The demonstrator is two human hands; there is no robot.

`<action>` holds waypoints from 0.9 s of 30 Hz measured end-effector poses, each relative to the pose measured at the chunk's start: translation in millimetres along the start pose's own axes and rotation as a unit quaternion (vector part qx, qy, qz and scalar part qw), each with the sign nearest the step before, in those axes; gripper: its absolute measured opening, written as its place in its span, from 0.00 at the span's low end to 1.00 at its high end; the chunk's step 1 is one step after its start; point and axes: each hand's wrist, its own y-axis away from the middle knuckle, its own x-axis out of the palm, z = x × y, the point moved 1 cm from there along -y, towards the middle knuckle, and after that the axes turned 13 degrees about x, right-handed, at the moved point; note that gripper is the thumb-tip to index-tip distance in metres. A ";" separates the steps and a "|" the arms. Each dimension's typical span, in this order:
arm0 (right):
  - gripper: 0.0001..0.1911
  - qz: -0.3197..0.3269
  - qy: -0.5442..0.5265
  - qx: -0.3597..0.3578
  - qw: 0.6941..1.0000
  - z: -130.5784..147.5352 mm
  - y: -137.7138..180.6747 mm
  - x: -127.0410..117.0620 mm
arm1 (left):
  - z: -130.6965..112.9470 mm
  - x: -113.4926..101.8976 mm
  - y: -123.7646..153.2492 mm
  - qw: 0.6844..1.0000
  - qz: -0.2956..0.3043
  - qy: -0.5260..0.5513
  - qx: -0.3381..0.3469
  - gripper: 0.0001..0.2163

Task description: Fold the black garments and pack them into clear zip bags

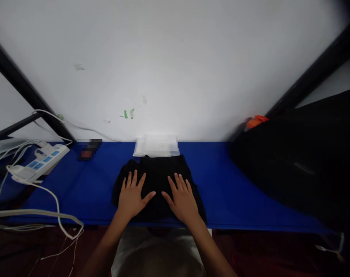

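Observation:
A folded black garment point(158, 181) lies on the blue tabletop point(218, 184), close to its front edge; its exact kind cannot be made out. My left hand point(131, 197) rests palm down on the left part of the cloth, fingers spread. On the right part lies my right hand point(183, 198), also flat with the fingers apart. Both thumbs point inward, with black fabric showing between them. Directly behind the garment, a small stack of clear and white plastic packets point(156, 146) sits against the wall.
A white power strip point(40, 163) with plugs and loose white cables point(56, 200) occupies the left side. Behind it is a blurred dark object point(90, 150). A large black item point(301, 165) covers the right end, with something orange point(257, 121) behind it. Dark frame posts point(22, 77) flank the wall.

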 end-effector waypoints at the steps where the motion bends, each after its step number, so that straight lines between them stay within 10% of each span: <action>1: 0.37 -0.003 0.000 -0.001 1.000 -0.2 0.1 0.4 | 0.2 0.7 0.1 1.000 -0.004 0.001 0.001 0.39; 27: 0.28 0.047 -0.117 -0.035 0.991 2.8 -9.8 -29.6 | 0.7 -0.2 -1.2 0.999 -0.019 0.026 0.012 0.38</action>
